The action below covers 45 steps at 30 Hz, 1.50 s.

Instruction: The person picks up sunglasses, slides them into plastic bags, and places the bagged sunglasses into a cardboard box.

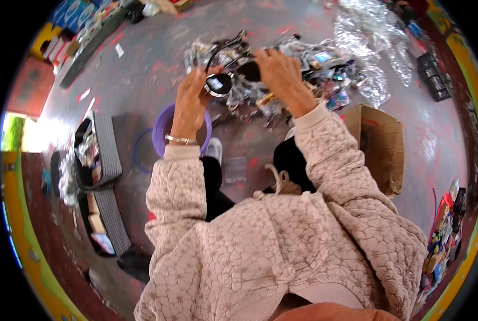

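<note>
Between my two hands is a pair of dark sunglasses (219,84), held up over the floor. One round lens catches a bright reflection, and a thin dark temple arm curves up from it. My left hand (192,96) grips the glasses at the left lens, with fingers closed. On the other side, my right hand (280,75) has its fingers closed around the other end, by the second dark lens. Beyond and beneath them spreads a pile of clear plastic sleeves and eyewear (324,69). Single items in that pile are hard to make out.
A purple basin (156,134) stands below my left forearm. An open cardboard box (383,150) is to my right, with a black crate (433,77) beyond it. Grey patterned bins (108,150) stand on the left. Crumpled clear plastic film (364,37) lies at the far right.
</note>
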Each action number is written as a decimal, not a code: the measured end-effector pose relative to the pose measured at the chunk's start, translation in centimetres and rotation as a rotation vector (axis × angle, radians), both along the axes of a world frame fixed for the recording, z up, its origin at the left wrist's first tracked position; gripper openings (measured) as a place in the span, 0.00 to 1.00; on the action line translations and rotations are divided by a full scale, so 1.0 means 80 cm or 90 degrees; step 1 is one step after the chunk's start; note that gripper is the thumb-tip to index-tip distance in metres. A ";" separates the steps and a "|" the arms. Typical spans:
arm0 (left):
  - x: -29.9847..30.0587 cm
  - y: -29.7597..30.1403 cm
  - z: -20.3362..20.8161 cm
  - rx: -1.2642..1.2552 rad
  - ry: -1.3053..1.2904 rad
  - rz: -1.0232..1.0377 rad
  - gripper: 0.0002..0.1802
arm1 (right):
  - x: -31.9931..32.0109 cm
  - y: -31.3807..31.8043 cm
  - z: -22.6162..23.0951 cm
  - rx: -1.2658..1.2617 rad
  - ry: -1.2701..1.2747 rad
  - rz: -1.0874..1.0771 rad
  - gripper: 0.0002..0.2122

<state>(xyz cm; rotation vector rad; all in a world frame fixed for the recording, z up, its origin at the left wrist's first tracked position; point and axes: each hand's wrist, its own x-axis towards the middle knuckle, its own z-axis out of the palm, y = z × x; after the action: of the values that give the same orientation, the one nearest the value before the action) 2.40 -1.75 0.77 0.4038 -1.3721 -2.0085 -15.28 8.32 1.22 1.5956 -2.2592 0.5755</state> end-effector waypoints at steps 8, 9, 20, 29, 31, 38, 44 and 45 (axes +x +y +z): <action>0.004 0.000 -0.005 0.018 0.009 -0.040 0.18 | -0.001 -0.005 -0.011 -0.097 0.130 0.044 0.04; 0.001 0.004 0.000 0.025 0.018 -0.062 0.18 | -0.005 -0.005 -0.011 -0.099 0.134 0.043 0.04; -0.012 0.018 -0.014 0.082 -0.071 -0.111 0.26 | -0.008 -0.005 -0.008 -0.107 0.195 0.096 0.04; -0.003 0.007 -0.019 0.260 -0.064 -0.269 0.26 | 0.004 -0.006 -0.006 -0.087 0.244 0.170 0.03; -0.004 0.007 -0.016 0.318 -0.074 -0.303 0.26 | 0.017 -0.005 0.001 -0.089 0.247 0.203 0.03; -0.009 0.014 -0.024 0.242 -0.074 -0.263 0.29 | 0.031 -0.003 0.007 -0.074 0.223 0.242 0.09; 0.006 0.001 -0.016 0.281 -0.027 -0.300 0.28 | 0.024 0.010 0.027 -0.039 0.065 0.288 0.19; 0.007 0.002 -0.015 0.294 -0.025 -0.287 0.28 | 0.017 0.011 0.026 -0.084 0.042 0.297 0.18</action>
<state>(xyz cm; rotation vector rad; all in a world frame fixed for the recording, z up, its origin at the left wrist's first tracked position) 2.95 -1.63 -0.46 0.3555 -1.0771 -2.7153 -13.96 9.19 3.28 2.0471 -1.7600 0.7527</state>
